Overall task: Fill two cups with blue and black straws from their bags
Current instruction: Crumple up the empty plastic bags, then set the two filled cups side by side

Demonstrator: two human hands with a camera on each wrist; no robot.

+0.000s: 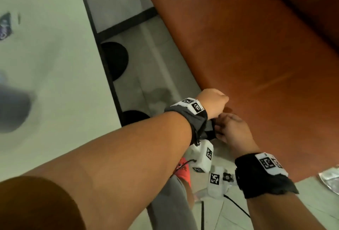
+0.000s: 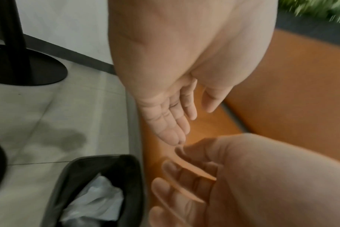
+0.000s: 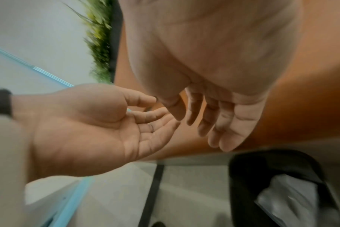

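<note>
My left hand [image 1: 214, 104] and right hand [image 1: 230, 128] hang close together beside the front edge of an orange bench seat [image 1: 256, 55]. In the left wrist view my left hand [image 2: 175, 121] has straight, relaxed fingers and an empty palm. The right wrist view shows my right hand [image 3: 213, 122] the same way, empty, its fingertips almost touching the left hand [image 3: 107, 122]. Below them stands a black bin [image 2: 130, 176] with crumpled clear plastic [image 2: 95, 198] inside. No straws or cups are clearly in view; blurred dark shapes [image 1: 12, 112] lie on the white table [image 1: 55, 64].
The white table's dark edge and round black pedestal bases [image 1: 114, 59] are on the left, over a pale tiled floor. The bench fills the upper right. Crumpled clear plastic [image 1: 330, 178] shows at the right edge. Green foliage [image 3: 99, 46] is behind the bench.
</note>
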